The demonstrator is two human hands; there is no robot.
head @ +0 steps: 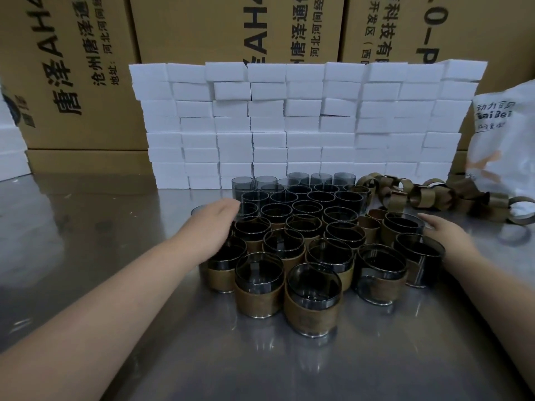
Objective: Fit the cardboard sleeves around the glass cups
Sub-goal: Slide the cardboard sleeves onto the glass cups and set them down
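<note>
On steel table point(75, 244), cylindrical glass cups point(314, 282)

Printed text runs sideways on three brown cartons at the back. The left carton point(72, 68) reads "唐泽AH4", "沧州唐泽通" and "地址: 河北河间", each cut off at the edge. The middle carton point(202, 30) shows "AH4", "唐泽通" and "河北河间". The right carton point(405, 24) shows "科技有", "开发区(西" and ".0-P". A white plastic bag point(498, 134) at the right carries "动力百" and Latin letters ending "ai Bei"; its smaller line is unreadable.

Clustered glass cups point(314, 285) stand between the left hand point(214, 224) and right hand point(445, 233).
</note>
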